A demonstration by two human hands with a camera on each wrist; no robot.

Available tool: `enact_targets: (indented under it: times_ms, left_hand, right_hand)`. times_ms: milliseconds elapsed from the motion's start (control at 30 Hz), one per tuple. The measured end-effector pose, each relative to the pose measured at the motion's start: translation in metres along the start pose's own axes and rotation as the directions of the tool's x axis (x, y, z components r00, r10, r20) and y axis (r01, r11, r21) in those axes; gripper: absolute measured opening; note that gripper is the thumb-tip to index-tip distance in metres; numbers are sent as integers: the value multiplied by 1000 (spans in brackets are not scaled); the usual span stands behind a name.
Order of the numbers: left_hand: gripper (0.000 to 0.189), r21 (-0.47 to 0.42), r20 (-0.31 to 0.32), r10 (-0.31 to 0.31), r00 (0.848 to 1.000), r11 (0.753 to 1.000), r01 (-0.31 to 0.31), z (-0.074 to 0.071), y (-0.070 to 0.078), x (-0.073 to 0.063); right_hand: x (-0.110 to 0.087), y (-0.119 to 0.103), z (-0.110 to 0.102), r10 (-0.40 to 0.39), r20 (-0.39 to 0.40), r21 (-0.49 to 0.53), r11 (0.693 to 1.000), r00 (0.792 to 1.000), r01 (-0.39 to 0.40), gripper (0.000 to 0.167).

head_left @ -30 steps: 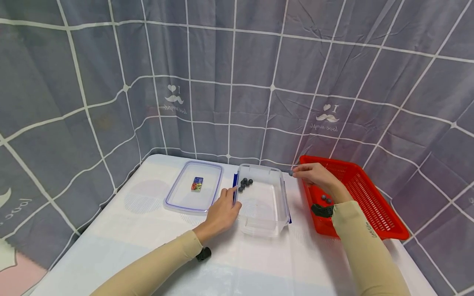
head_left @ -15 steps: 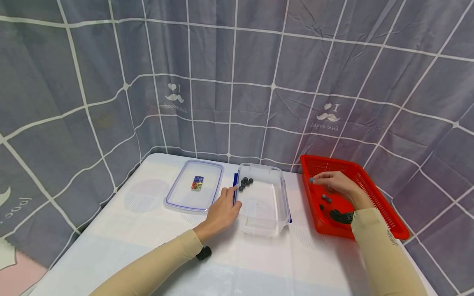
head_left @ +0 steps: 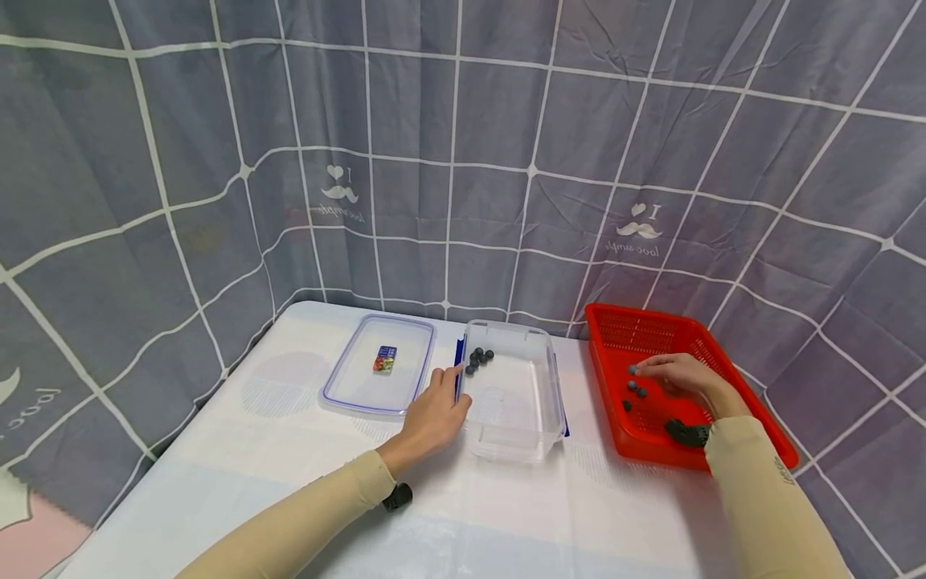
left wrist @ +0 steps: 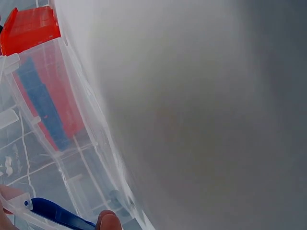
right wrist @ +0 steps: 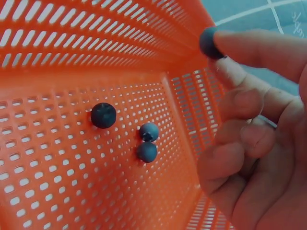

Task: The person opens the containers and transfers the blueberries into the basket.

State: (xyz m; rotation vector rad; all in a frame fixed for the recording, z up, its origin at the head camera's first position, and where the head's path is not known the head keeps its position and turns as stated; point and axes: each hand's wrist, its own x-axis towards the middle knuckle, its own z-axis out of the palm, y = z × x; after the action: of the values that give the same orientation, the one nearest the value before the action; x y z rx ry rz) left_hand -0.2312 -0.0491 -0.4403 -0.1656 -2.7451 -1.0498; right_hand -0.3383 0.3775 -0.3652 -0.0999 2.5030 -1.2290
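My right hand [head_left: 683, 376] is inside the outline of the red basket [head_left: 741, 378], with a blueberry [right wrist: 209, 43] pinched between thumb and index finger. Beneath it, three loose blueberries [right wrist: 147, 151] lie on the basket's perforated floor, two of them side by side. My left hand [head_left: 434, 414] grips the left side of a clear plastic container [head_left: 514, 402], its thumb beside a blue latch [left wrist: 57, 212]. Several dark blueberries [head_left: 477, 359] are clustered at the container's left inside.
A clear lid [head_left: 354, 390] with a blue seal and a small colourful label [head_left: 385, 360] lies left of the container. The white-covered table [head_left: 463, 531] meets a grey gridded curtain [head_left: 405, 193] at the back.
My right hand has moved right and nearer, from the basket's left edge to over its inside, carrying the blueberry. The left hand and the container stay in place.
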Motion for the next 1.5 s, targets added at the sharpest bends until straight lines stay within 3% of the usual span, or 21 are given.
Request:
enact_targets:
  times_ms: [267, 400, 600, 767, 1033, 1500]
  left_hand:
    - [60, -4, 1, -1, 1000, 1000, 1, 0, -1, -1]
    - [60, -2, -4, 3, 1000, 1000, -3, -1, -1, 0]
    - [60, 0, -10, 3, 1000, 1000, -3, 0, -2, 1]
    - [60, 1, -10, 4, 1000, 1000, -4, 0, -1, 0]
    - [60, -12, -5, -2, 1000, 1000, 2, -1, -1, 1]
    - [60, -10, -3, -10, 1000, 1000, 10, 0, -1, 1]
  right_hand:
    - [-2, 9, -1, 54, -9, -2, 999, 998, -54, 44]
    - [-2, 10, -4, 66, -20, -7, 998, 998, -66, 36]
    - [-2, 11, -6, 73, -13, 15, 997, 997, -73, 25]
    - [-3, 7, -3, 60, -21, 10, 998, 998, -60, 26]
    - [0, -12, 4, -10, -57, -47, 999, 998, 7, 40]
    - [4, -64, 28, -98, -29, -96, 991, 995, 94, 51]
